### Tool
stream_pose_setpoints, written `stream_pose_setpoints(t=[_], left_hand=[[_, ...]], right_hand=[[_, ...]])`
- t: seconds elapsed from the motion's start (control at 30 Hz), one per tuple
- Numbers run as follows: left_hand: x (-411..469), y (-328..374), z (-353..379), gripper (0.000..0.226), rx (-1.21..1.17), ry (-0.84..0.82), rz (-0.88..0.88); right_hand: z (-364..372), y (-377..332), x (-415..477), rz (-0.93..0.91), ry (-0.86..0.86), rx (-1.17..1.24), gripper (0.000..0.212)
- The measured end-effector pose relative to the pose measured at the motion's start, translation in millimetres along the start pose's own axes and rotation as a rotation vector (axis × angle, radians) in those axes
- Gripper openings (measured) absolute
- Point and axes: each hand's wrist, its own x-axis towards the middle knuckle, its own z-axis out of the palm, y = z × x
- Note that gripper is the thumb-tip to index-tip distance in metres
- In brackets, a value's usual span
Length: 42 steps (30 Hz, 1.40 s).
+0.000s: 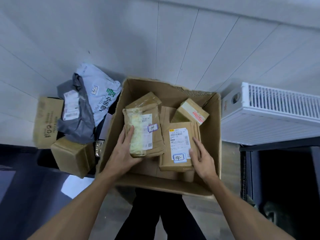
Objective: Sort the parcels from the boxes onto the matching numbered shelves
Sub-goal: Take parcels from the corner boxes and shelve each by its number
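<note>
Both hands reach down into an open cardboard box (212,129) standing on the pale tiled floor (121,40).

The left hand (123,149) grasps the near left corner of a taped parcel (143,122). Its fingers lie along the top of the parcel's left side and its thumb sits at the near edge. This parcel is wrapped in clear tape, has a white shipping label, and carries a blue-framed tag handwritten "14". It leans over the left edge of the neighbouring flat parcel (180,139).

The right hand (201,158) holds that flat parcel at its right edge. The thumb presses on the label just beside a second "14" tag, and the fingers run along the side. Beyond the right hand, a small carton (191,111) with red-printed tape lies tilted in the far corner of the box.

To the left of the left hand, outside the box, a second box (46,122) holds a grey mailer bag (76,122) and a white China Post bag (97,90). A brown carton (72,156) lies at its near edge. To the right of the right hand stands a white radiator (270,116).
</note>
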Motion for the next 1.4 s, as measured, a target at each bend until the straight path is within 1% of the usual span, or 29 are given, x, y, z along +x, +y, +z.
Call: stream_pose_setpoints(t=[0.13, 0.27, 0.43, 0.53, 0.77, 0.9, 1.03, 1.13, 1.3, 1.4], left_hand=[[2.7, 29.1, -45.8, 0.117, 0.028, 0.066, 0.061], [1.8, 48.5, -87.1, 0.118, 0.053, 0.113, 0.118], [-4.9, 74.5, -122.9, 0.116, 0.074, 0.171, 0.168], [-13.1, 86.7, -139.0, 0.117, 0.075, 0.191, 0.197], [-39.9, 106.9, -165.7, 0.117, 0.058, 0.271, 0.247], [-61.0, 118.9, -175.2, 0.117, 0.080, 0.336, 0.245], [-89.9, 128.1, -176.3, 0.118, 0.079, 0.390, 0.212], [-114.3, 133.0, -169.1, 0.118, 0.104, 0.439, 0.172], [-166.8, 148.5, -148.7, 0.117, 0.149, 0.530, 0.111], [-205.1, 153.4, -139.4, 0.119, 0.163, 0.566, 0.056]], right_hand=[[-30.0, -45.2, -1.0, -0.064, 0.083, -0.005, 0.056], [-61.2, -91.7, -3.3, -0.114, 0.136, 0.030, 0.053], [-92.5, -148.7, -16.3, -0.186, 0.158, 0.087, 0.051], [-102.9, -174.9, -24.6, -0.223, 0.183, 0.068, 0.049], [-121.7, -231.3, -46.3, -0.320, 0.147, 0.022, 0.049], [-126.2, -245.1, -52.5, -0.415, 0.106, 0.018, 0.047], [-136.8, -247.1, -61.7, -0.473, 0.038, 0.008, 0.044], [-145.9, -239.6, -66.9, -0.559, -0.016, -0.031, 0.043], [-157.5, -234.3, -92.1, -0.629, -0.090, -0.057, 0.047], [-157.6, -231.2, -106.1, -0.685, -0.151, -0.060, 0.045]])
